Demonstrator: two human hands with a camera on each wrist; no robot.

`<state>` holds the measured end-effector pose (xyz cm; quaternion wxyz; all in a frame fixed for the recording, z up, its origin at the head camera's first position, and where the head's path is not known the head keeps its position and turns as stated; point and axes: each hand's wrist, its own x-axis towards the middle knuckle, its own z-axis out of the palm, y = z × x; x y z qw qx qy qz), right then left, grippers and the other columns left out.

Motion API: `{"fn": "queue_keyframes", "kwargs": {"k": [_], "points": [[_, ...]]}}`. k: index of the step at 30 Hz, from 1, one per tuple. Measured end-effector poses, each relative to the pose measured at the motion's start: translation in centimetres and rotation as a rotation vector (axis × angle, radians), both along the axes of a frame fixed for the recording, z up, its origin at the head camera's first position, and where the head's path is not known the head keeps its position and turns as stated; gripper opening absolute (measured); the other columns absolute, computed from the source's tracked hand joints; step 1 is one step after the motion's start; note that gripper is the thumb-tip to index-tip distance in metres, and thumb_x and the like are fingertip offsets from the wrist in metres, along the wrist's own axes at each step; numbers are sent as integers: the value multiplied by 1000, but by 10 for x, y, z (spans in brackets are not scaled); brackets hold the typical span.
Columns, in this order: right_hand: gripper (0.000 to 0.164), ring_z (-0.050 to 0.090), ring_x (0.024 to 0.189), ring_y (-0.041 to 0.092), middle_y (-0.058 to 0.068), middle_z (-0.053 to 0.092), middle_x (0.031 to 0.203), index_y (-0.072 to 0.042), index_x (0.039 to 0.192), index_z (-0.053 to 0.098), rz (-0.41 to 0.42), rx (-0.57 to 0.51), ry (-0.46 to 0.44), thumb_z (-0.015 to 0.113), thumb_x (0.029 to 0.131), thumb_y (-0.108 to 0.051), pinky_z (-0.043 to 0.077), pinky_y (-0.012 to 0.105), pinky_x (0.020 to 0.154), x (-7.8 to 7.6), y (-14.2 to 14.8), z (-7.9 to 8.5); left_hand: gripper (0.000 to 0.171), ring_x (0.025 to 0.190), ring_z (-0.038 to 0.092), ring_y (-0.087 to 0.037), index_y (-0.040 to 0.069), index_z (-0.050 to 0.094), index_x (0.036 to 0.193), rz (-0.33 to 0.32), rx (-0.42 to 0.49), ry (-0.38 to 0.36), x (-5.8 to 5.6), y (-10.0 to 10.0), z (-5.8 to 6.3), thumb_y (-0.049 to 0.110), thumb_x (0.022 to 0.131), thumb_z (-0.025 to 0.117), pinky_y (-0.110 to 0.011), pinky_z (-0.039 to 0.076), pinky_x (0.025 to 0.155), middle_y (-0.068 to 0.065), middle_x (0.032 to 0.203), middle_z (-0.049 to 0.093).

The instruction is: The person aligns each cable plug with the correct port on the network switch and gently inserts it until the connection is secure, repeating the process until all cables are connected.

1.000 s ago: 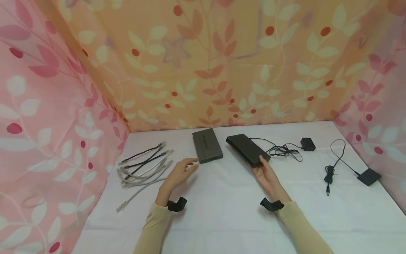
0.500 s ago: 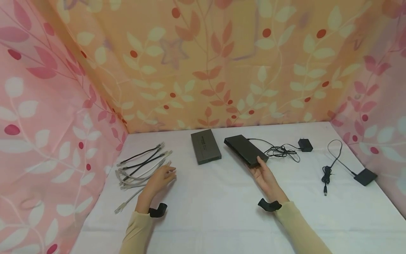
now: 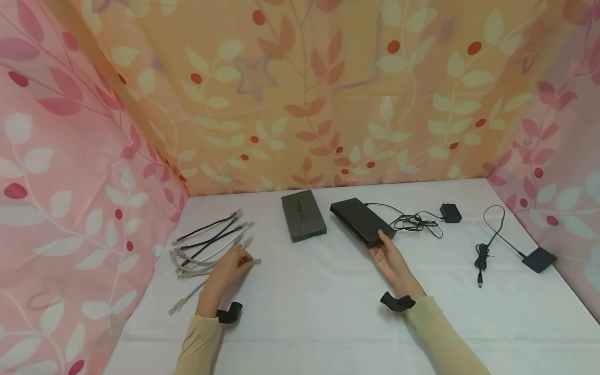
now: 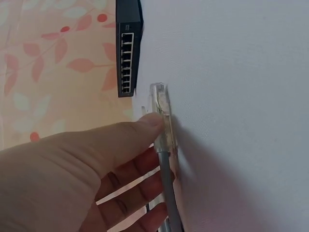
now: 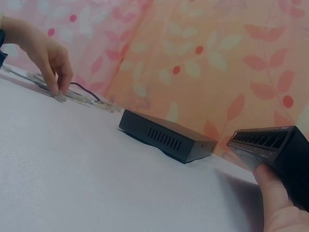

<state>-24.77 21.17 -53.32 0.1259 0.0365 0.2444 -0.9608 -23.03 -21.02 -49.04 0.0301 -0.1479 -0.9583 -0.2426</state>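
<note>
My left hand (image 3: pixel 229 268) pinches the clear plug (image 4: pixel 161 101) of a grey network cable (image 4: pixel 167 186) between thumb and fingers. Other grey and black network cables (image 3: pixel 206 242) lie loosely beside and under this hand. My right hand (image 3: pixel 391 265) grips the near end of a black network switch (image 3: pixel 361 221) and holds it tilted off the table. A row of ports (image 5: pixel 258 139) shows on the held switch in the right wrist view. Between the hands, farther back, a second dark grey network switch (image 3: pixel 303 216) lies on the table.
A black power adapter (image 3: pixel 450 212) with a tangled cord (image 3: pixel 417 223) lies right of the held switch. Farther right are another adapter (image 3: pixel 539 259) and its bundled cord (image 3: pixel 481 255). Patterned curtains (image 3: pixel 300 104) border the white table (image 3: pixel 319 312) at the back and sides.
My left hand has moved left from near the resting switch to the cables and now pinches one plug. The right hand keeps holding its switch in nearly the same place.
</note>
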Motion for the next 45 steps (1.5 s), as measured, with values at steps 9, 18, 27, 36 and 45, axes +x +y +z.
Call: {"fn": "queue_keyframes", "kwargs": {"k": [9,18,27,36,45], "points": [[68,51,110,20,6,37,125,-18,140,-2,12,-10,14,45,91,-17,28,35,100,0,0,2,11,75,55,-10,14,63,88,-30,68,-42,-2,8,7,22,83,60,-30,45,67,4,82,60],[68,50,110,19,5,42,123,-17,140,-1,20,-2,18,46,91,-18,29,34,99,1,0,4,11,71,53,-13,9,59,93,-141,192,-151,-4,34,11,15,84,59,-25,43,63,-2,82,58],[67,51,110,19,5,40,124,-17,140,0,21,1,8,46,91,-18,31,33,98,0,0,2,13,66,51,-12,9,57,94,-205,212,-187,-6,69,4,19,86,56,-21,41,58,-1,77,57],[69,49,112,19,6,39,125,-16,140,-2,39,-7,19,46,91,-18,31,32,98,1,1,1,21,51,43,-7,7,63,95,-232,177,-259,-9,99,7,23,89,50,-20,36,47,-6,62,60],[63,46,114,19,6,37,127,-16,140,-2,43,1,65,41,93,-18,33,32,97,2,1,0,21,48,46,-7,10,64,93,-251,199,-293,-9,134,10,26,88,52,-20,38,47,-8,61,60]]}}
